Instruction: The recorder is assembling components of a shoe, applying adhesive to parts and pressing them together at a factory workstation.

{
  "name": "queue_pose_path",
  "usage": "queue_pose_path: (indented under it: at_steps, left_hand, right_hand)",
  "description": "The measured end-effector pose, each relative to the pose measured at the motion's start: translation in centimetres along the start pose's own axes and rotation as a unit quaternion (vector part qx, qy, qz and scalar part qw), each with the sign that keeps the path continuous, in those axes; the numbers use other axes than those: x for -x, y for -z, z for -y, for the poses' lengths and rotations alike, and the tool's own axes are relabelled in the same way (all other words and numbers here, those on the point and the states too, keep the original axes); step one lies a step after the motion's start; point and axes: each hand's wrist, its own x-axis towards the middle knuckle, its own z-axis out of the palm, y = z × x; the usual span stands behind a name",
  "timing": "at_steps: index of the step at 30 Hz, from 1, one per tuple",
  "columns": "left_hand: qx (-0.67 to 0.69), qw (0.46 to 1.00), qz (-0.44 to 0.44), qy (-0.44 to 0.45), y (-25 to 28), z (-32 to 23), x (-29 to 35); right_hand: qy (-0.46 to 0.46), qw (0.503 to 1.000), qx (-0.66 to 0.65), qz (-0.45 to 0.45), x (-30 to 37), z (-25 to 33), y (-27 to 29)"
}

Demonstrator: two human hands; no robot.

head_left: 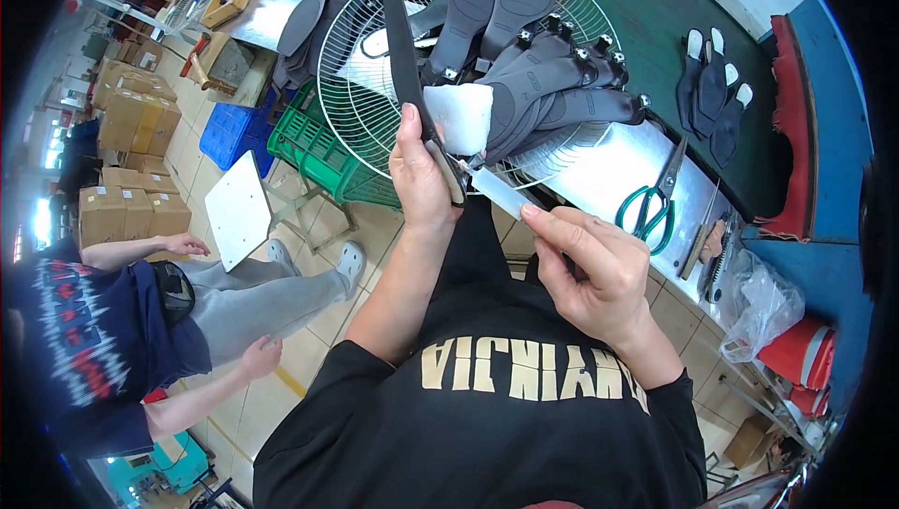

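My left hand [423, 177] is closed around a dark shoe sole [403, 41], held on edge with its long end pointing up. A white padded-looking block [459, 116] shows just right of the sole; whether it is attached, I cannot tell. My right hand [595, 270] pinches a flat, pale strip-like blade [501, 192] between thumb and fingers. The blade's far end reaches the lower part of the sole; whether it touches is unclear. Beyond my hands, a pile of grey shoe soles [524, 88] with shiny buckle-like ends lies on a round wire rack [361, 13].
Green-handled scissors [660, 195] lie on the metal bench [599, 153] at right, near a clear plastic bag [763, 294]. Several dark pieces [707, 92] rest on the green surface. Green [314, 139] and blue crates [229, 130] stand left. A co-worker [103, 350] is at far left.
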Motion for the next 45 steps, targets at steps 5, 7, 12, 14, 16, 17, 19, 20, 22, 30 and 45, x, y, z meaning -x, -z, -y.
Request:
queue_pose_path:
  at_steps: [5,7,12,14,16,17,19,20,22,30,45]
  left_hand:
    - [0.031,0.999,-0.003,0.025,-0.1,-0.3,0.0]
    - [0.068,0.996,0.008,0.049,-1.0,-1.0,0.3]
    - [0.087,0.989,0.034,0.111,0.0,-1.1,0.2]
    - [0.088,0.986,0.034,0.141,0.2,-1.5,0.3]
    - [0.104,0.979,0.047,0.17,0.5,-1.3,0.1]
    - [0.104,0.979,0.047,0.169,0.6,-1.3,0.0]
    - [0.149,0.966,0.046,0.204,0.6,-1.2,-0.1]
    - [0.15,0.967,0.046,0.203,0.6,-1.3,-0.1]
    - [0.153,0.961,0.046,0.226,0.4,-1.5,0.0]
    - [0.198,0.924,0.172,0.277,2.2,-1.8,-0.5]
    - [0.035,0.931,0.165,0.324,1.5,-3.5,0.0]
  right_hand:
    - [0.014,1.0,-0.001,-0.004,0.4,0.0,-0.3]
    - [0.017,1.0,0.0,-0.001,0.5,0.0,-0.4]
    - [0.014,1.0,-0.003,0.01,0.8,-0.1,-0.3]
    - [0.019,1.0,-0.005,0.012,0.8,-0.1,-0.2]
    - [0.023,1.0,-0.005,0.014,0.9,-0.2,-0.2]
    - [0.027,0.999,-0.005,0.016,1.0,-0.2,-0.1]
    - [0.032,0.999,-0.006,0.018,1.0,-0.3,-0.1]
    - [0.035,0.999,-0.008,0.017,1.1,-0.4,-0.2]
    - [0.037,0.999,-0.009,0.018,1.2,-0.5,-0.1]
    - [0.043,0.997,-0.005,0.07,0.7,-0.7,1.2]
    - [0.054,0.985,-0.021,0.162,-2.0,-1.4,4.2]
